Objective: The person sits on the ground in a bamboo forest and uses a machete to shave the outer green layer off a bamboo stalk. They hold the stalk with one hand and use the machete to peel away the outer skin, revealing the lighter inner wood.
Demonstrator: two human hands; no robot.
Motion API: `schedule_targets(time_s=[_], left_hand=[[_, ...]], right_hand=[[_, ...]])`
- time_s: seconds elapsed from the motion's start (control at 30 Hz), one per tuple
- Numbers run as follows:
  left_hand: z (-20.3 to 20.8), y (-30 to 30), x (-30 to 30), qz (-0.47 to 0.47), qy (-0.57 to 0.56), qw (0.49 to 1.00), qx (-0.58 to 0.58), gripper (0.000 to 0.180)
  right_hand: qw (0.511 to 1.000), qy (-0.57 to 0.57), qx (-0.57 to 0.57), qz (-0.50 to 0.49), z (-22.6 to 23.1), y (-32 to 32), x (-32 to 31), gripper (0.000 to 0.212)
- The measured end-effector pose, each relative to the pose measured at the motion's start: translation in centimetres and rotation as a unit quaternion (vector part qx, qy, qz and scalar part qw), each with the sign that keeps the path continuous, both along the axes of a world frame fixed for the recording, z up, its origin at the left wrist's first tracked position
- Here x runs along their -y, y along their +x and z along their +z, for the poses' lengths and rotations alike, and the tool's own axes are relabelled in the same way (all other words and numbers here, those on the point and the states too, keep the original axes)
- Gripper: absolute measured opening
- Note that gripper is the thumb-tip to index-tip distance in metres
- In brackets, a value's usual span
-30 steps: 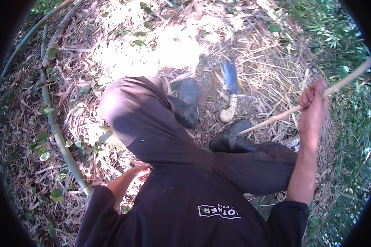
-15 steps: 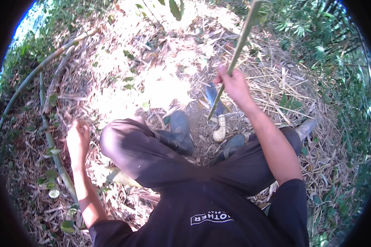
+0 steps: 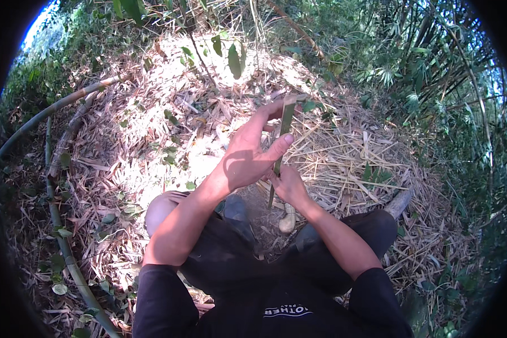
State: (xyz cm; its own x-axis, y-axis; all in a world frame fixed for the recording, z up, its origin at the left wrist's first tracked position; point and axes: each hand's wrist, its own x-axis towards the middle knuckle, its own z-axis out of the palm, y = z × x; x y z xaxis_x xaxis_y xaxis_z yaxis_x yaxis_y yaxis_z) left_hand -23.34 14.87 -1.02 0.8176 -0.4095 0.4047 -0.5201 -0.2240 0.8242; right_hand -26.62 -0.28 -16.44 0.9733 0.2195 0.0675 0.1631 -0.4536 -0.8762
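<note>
A narrow green bamboo strip [image 3: 286, 121] stands tilted in front of me, its pale top end leaning away. My right hand [image 3: 289, 185] is closed around its lower part, and a short tip pokes out below the fist. Higher up, my left hand [image 3: 248, 152] reaches across to the strip. Its thumb lies over the front and its fingers stretch behind, spread well apart; how firmly it touches is unclear. Under my hands, the pale curved handle of a knife [image 3: 287, 221] shows on the ground between my boots [image 3: 238, 217]; its blade is hidden.
Dry leaves and bamboo litter [image 3: 124, 169] cover the ground around my bent legs. Pale thin shavings [image 3: 343, 152] lie to the right. A long bamboo pole [image 3: 67, 248] runs along my left, with a curved pole [image 3: 56, 107] beyond. Leafy twigs [image 3: 234, 59] hang ahead.
My left hand has come from beside my left knee across to the strip. My right hand has moved down and left with the strip, and the view has tilted up.
</note>
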Motion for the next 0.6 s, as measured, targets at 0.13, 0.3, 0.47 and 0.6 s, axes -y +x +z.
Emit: schedule_targets(time_s=[0.13, 0.3, 0.47, 0.6], left_hand=[[-1.0, -0.3, -0.7, -0.069, -0.155, 0.979, -0.115, 0.036], [-1.4, -0.4, -1.9, -0.023, -0.136, 0.985, -0.107, 0.027], [0.3, 0.5, -3.5, 0.061, -0.253, 0.966, -0.004, 0.023], [2.2, 1.8, -7.4, 0.206, -0.282, 0.934, 0.076, 0.025]], right_hand=[[0.996, -0.032, -0.075, 0.02, 0.1, -0.6, -0.3, 0.046], [0.998, -0.035, -0.037, 0.03, -1.0, -1.5, -0.4, 0.038], [0.997, -0.039, -0.062, 0.03, -3.8, -2.4, 0.8, 0.034], [0.997, -0.062, 0.017, 0.051, -6.4, -3.3, 1.6, 0.034]])
